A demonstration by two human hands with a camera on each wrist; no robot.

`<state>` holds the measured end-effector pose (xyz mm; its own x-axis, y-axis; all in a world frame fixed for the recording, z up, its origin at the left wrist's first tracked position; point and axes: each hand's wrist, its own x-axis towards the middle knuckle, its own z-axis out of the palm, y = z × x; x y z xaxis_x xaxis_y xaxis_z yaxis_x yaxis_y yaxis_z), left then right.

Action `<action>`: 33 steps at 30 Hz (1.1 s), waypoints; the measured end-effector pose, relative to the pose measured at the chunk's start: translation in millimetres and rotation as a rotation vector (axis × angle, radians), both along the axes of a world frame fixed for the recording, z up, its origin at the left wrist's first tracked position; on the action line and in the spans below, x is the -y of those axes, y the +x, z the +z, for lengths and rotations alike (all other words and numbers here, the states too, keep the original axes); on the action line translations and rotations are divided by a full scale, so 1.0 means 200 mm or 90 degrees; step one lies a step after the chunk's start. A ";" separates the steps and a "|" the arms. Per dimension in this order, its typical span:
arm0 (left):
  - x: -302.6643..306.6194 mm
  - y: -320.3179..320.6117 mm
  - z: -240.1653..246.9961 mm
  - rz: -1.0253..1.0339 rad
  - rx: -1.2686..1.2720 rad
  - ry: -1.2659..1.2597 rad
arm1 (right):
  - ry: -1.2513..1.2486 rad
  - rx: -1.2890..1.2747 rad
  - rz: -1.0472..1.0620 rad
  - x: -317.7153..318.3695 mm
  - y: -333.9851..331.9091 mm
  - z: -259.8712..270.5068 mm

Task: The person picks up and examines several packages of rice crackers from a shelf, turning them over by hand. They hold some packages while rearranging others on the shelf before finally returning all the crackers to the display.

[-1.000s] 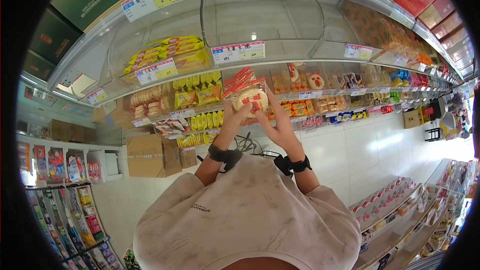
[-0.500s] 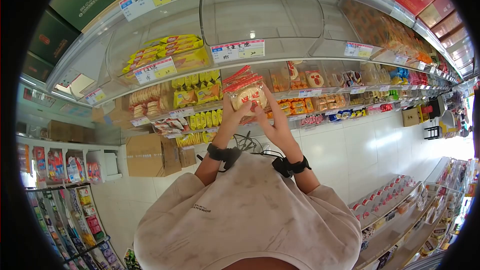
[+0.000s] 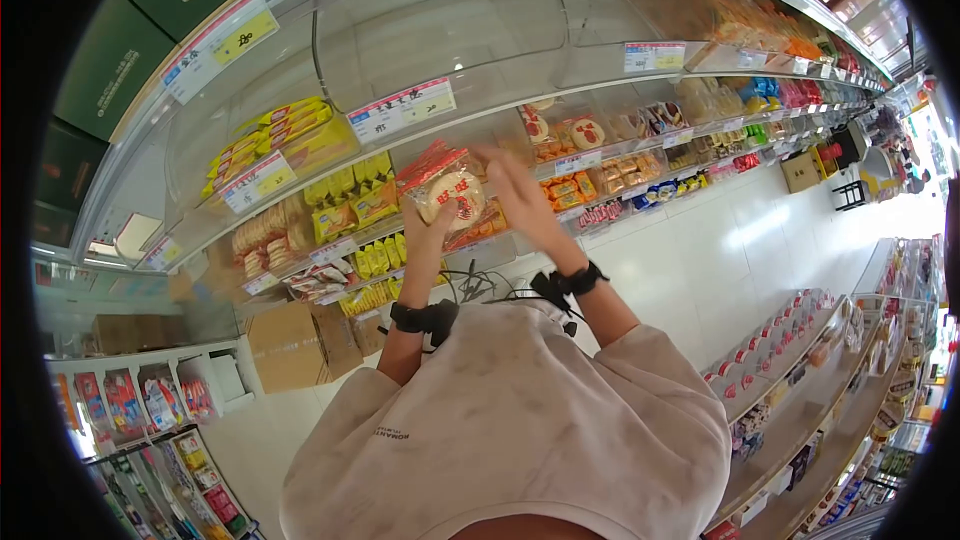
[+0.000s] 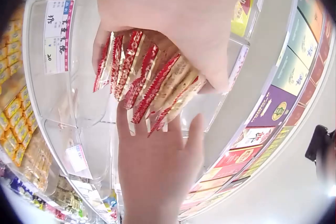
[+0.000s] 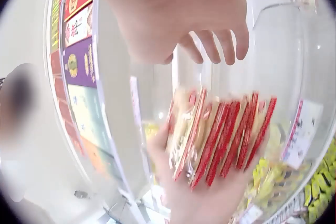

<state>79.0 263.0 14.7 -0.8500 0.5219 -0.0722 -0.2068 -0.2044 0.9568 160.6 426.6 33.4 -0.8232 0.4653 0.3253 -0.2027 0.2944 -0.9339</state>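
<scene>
My left hand (image 3: 425,242) grips a stack of several rice cracker packets (image 3: 455,198), clear wrappers with red crimped ends and red print, thumb across the front packet. In the left wrist view the left hand (image 4: 163,1) spans the stack, and the red ends of the packets (image 4: 142,79) fan out side by side. My right hand (image 3: 525,205) is held just right of the stack with its fingers extended. The right wrist view shows a gap between the right hand (image 5: 184,19) and the red packet ends (image 5: 226,137), its fingers loosely bent around nothing.
Clear-fronted shelf bins (image 3: 440,30) with price tags (image 3: 402,110) stretch ahead. Yellow snack packs (image 3: 270,145) lie to the left, orange packs (image 3: 568,190) to the right. Cardboard boxes (image 3: 288,345) stand on the floor. Another shelf unit (image 3: 790,400) is at the right.
My right hand has come off the packets and moved to the right, while the left still holds them. The head view has turned, so the shelves appear shifted left and tilted.
</scene>
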 end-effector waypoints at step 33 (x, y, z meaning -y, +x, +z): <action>-0.05 -0.02 0.04 0.008 0.109 -0.047 | -0.291 0.050 0.066 -0.27 0.17 0.14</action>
<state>74.1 273.9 23.0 -0.8285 0.4990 -0.2541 -0.3658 -0.1387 0.9203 195.3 481.5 61.2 -0.8867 0.4604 0.0416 -0.1333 -0.1684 -0.9767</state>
